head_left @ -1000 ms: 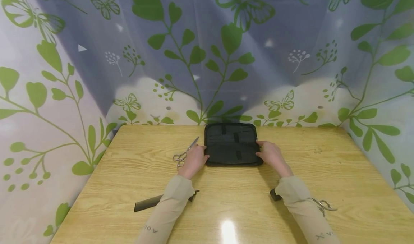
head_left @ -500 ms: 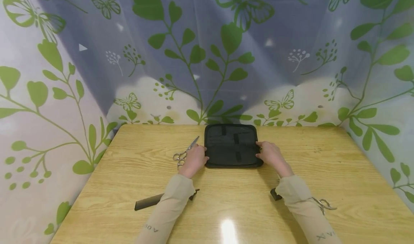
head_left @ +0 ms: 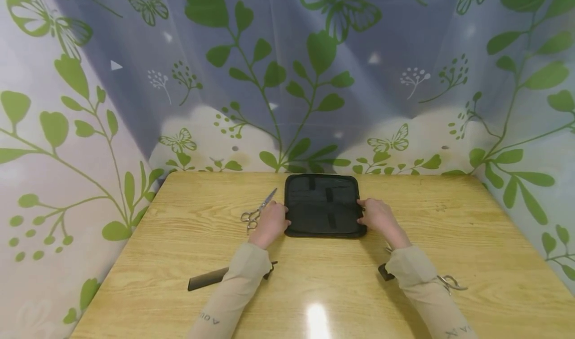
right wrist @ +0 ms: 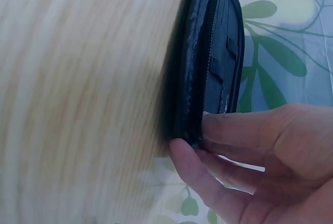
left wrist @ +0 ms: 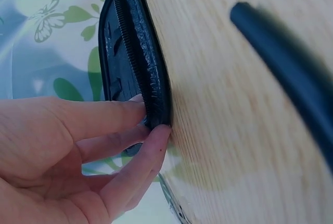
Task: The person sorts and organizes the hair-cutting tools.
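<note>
A black zip case (head_left: 324,206) lies unfolded near the table's back edge, its inner side with several elastic loops facing up. My left hand (head_left: 270,221) pinches its left edge between thumb and fingers. At the right edge, my right hand (head_left: 379,216) does the same. In the left wrist view, the fingertips hold a corner of the case (left wrist: 158,86) beside the zip teeth. The right wrist view has thumb and fingers (right wrist: 229,130) on the opposite corner, close to the tabletop. Silver scissors (head_left: 257,215) lie just left of my left hand.
A black comb (head_left: 206,279) lies partly under my left sleeve, with a small dark piece (head_left: 268,272) beyond it. Under the right sleeve are a black object (head_left: 385,272) and metal finger rings (head_left: 452,282) of a scissors-like tool. A patterned curtain (head_left: 287,79) stands behind the wooden table (head_left: 323,269).
The case has shifted slightly toward me, and its front edge sits lower in the head view. Both hands keep their hold; the right has moved slightly with it.
</note>
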